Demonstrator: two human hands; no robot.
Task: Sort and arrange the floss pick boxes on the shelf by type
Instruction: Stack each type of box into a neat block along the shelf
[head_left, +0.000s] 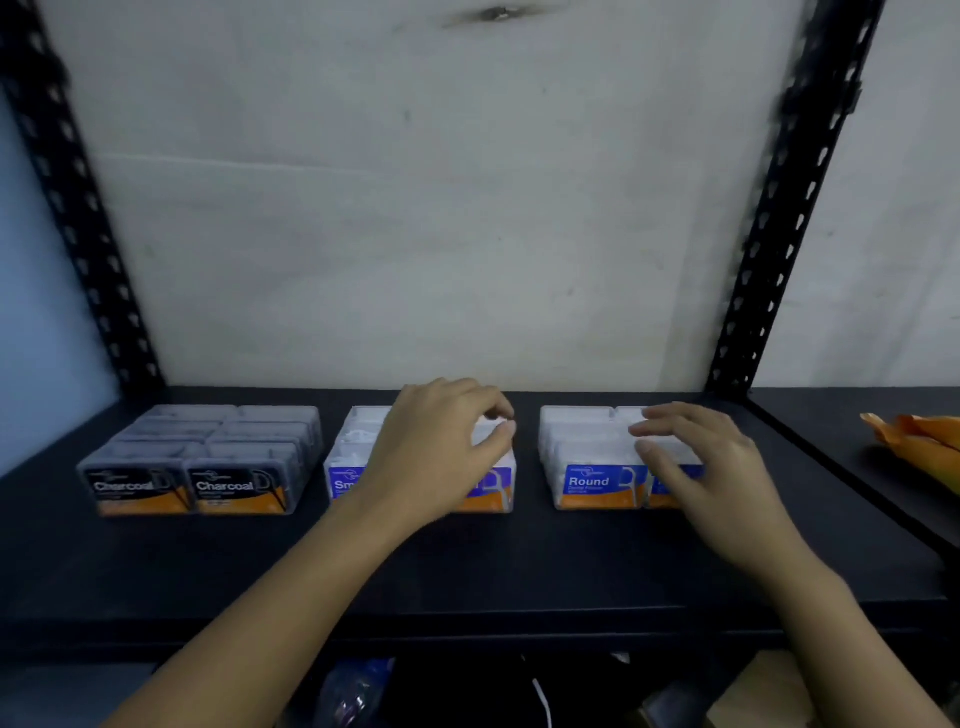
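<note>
Nearly done: 3 blocks on black metal shelf (467, 561), grey Charcoal boxes (202, 457) left, clear blue-labelled boxes (358, 441) middle, clear Round boxes (587, 452) right. Left hand (436, 447) curled, pinching a middle box; right hand (696, 457) spread on Round block. Probably only squaring remains

The picture is dim, with a cool, bluish cast. The wall (415, 234) behind the shelf (519, 566) is the brightest area, softly and evenly lit, and a pale blue glow lies to the left of the shelf. The shelf's black surface shows only faint, diffuse shadow under the left hand (441, 447) and right hand (696, 457), both soft-edged. Below the shelf everything sinks into near-black. The uprights (779, 208) rising from the shelf's back corners are smeared by blur and splay outward with wide-angle distortion. On the shelf, the floss pick boxes (597, 483) show legible large lettering, while their small print is unreadable.
</note>
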